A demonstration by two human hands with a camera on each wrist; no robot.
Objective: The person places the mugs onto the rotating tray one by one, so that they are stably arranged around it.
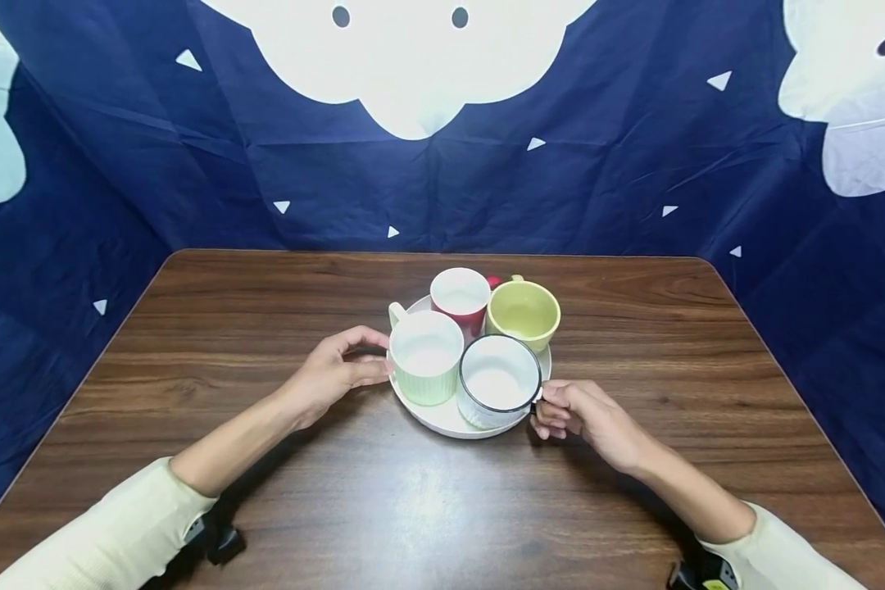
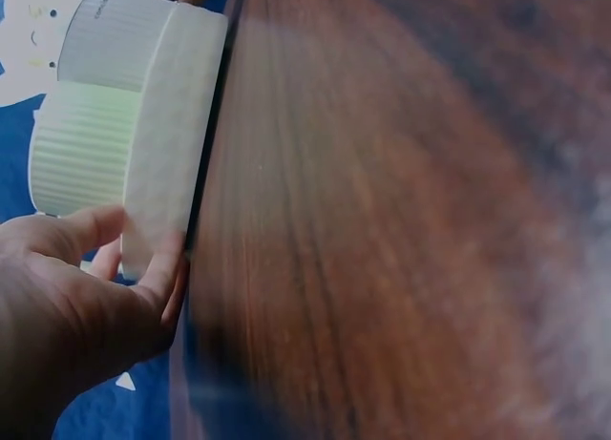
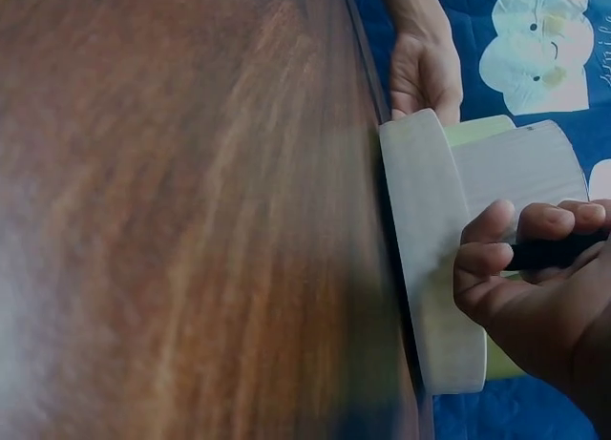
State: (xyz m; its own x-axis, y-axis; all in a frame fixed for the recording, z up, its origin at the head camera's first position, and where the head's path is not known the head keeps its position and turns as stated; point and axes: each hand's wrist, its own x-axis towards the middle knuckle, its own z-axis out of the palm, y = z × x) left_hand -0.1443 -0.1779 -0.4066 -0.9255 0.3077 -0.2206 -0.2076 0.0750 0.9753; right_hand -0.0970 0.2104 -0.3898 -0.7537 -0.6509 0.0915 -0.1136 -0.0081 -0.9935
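Observation:
A round white tray (image 1: 450, 428) carries several cups. My left hand (image 1: 335, 369) grips the tray's left edge, the thumb near its top rim and other fingers against its side wall in the left wrist view. Close beside that thumb is a ribbed pale green mug (image 1: 426, 378), its handle pointing back left. At the front right of the tray is a white mug with a dark rim (image 1: 490, 410). My right hand (image 1: 590, 418) holds this mug by its black handle (image 3: 554, 253), fingers curled round it.
Behind them on the tray are a red cup with a white inside (image 1: 460, 305) and a yellow-green cup (image 1: 527, 315). The brown wooden table (image 1: 265, 303) ends at a dark blue curtain (image 1: 324, 180) with white shapes.

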